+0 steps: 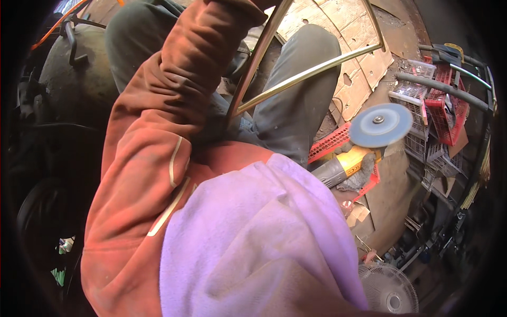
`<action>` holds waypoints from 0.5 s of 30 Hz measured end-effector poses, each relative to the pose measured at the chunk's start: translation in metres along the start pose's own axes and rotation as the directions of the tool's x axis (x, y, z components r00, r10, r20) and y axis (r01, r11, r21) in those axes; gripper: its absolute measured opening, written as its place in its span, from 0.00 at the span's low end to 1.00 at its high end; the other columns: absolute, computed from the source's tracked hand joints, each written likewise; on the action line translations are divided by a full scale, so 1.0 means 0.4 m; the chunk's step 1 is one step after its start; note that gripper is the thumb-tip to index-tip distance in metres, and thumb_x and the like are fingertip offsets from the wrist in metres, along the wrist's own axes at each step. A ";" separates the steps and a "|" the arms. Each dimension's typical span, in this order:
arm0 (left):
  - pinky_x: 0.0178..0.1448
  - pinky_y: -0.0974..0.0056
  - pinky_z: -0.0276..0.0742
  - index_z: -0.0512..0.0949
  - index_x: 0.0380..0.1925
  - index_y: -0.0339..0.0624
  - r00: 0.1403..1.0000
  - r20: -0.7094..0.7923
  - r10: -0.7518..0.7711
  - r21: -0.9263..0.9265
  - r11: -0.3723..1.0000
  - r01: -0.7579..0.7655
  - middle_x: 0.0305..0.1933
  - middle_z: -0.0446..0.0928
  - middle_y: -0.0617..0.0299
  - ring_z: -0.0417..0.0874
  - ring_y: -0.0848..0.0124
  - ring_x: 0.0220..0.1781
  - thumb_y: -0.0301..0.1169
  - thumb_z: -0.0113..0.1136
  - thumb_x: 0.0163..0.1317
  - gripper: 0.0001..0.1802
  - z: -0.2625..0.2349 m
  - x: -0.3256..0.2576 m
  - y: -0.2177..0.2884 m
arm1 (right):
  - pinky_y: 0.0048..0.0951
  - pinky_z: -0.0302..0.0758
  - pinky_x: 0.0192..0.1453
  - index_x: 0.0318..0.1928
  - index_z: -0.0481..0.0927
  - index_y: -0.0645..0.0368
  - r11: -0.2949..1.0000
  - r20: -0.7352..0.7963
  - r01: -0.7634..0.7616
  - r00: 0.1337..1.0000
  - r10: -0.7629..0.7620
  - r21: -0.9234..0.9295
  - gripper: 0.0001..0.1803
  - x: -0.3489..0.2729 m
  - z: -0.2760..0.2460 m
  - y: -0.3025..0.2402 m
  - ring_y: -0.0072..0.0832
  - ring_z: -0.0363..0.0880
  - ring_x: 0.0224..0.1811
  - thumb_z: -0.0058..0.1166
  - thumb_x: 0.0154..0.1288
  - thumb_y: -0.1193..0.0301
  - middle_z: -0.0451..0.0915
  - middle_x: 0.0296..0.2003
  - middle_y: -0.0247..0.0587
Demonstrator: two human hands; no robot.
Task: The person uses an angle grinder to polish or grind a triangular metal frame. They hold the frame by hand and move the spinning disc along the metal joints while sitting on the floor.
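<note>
This looks like a rough metalworking workshop. Right of centre sits a yellow power tool (pixel 353 160) with a broad round disc (pixel 364 129). A brassy metal frame (pixel 317 72) crosses the upper middle, above spread cardboard (pixel 351 87). Plastic crates (pixel 414 84) and a grey pipe (pixel 441 90) crowd the right; a grimy, rounded tank-like body (pixel 66 61) fills the upper left.

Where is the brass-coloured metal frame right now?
In the head view, the brass-coloured metal frame is at upper centre, right of the orange sleeve, its lower bar crossing in front of the person's right trouser leg.
</note>
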State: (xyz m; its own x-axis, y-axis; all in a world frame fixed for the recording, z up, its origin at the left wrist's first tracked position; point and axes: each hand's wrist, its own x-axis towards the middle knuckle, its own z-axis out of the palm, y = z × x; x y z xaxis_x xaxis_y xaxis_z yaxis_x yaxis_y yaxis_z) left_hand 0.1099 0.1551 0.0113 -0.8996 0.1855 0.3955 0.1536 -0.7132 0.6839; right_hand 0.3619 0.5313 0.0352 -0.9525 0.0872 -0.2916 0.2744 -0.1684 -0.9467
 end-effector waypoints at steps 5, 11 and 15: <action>0.58 0.52 0.77 0.79 0.58 0.35 1.000 0.001 -0.004 0.015 1.000 0.004 0.36 0.80 0.63 0.83 0.67 0.41 0.30 0.57 0.75 0.16 -0.001 0.009 -0.003 | 0.36 0.87 0.35 0.62 0.71 0.66 0.999 0.025 0.029 0.999 -0.028 -0.016 0.35 0.012 0.020 -0.014 0.38 0.87 0.31 0.72 0.57 0.68 0.84 0.41 0.51; 0.56 0.55 0.77 0.79 0.58 0.35 1.000 -0.023 0.003 0.014 1.000 -0.003 0.36 0.79 0.62 0.83 0.68 0.42 0.30 0.57 0.75 0.16 -0.031 -0.017 0.014 | 0.35 0.87 0.35 0.62 0.71 0.66 0.996 0.079 0.073 0.994 -0.070 -0.042 0.35 0.039 0.064 -0.036 0.38 0.87 0.32 0.72 0.57 0.68 0.84 0.42 0.52; 0.55 0.56 0.77 0.79 0.57 0.35 1.000 -0.014 0.004 0.008 1.000 -0.004 0.36 0.79 0.62 0.82 0.68 0.42 0.30 0.57 0.75 0.16 -0.032 0.000 -0.006 | 0.35 0.87 0.35 0.62 0.71 0.67 0.991 0.094 0.117 0.989 -0.111 -0.069 0.35 0.054 0.074 -0.054 0.38 0.87 0.32 0.73 0.57 0.68 0.84 0.42 0.52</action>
State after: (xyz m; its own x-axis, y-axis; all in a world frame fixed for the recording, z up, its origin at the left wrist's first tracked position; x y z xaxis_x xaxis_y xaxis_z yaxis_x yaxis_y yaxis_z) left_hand 0.1043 0.1480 0.0019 -0.9044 0.1733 0.3898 0.1602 -0.7088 0.6869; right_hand 0.3315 0.5077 0.0536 -0.9852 0.0130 -0.1710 0.1692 -0.0888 -0.9816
